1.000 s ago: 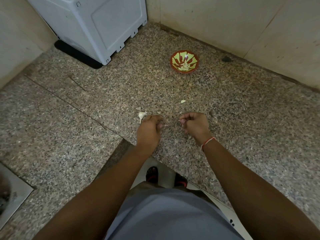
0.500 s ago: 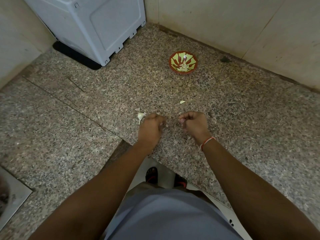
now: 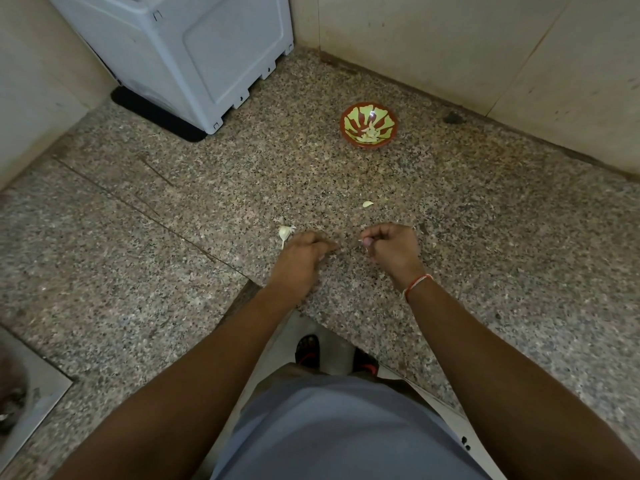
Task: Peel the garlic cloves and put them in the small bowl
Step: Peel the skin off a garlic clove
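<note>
- My right hand (image 3: pixel 393 249) pinches a small garlic clove (image 3: pixel 366 242) in curled fingers; my left hand (image 3: pixel 300 259) is curled too, its contents hidden.
- The small bowl (image 3: pixel 368 129) sits ahead toward the bench's (image 3: pixel 485 237) back edge, nearer my right hand.
- Another unpeeled garlic piece (image 3: pixel 284 232) lies just left of my left hand.

Your left hand (image 3: pixel 300 252) and right hand (image 3: pixel 390 245): curled above the counter (image 3: pixel 485 237) | unpeeled clove (image 3: pixel 284 232) beside your left | small bowl (image 3: pixel 368 129) near the back edge holds peeled cloves (image 3: pixel 370 134)
</note>
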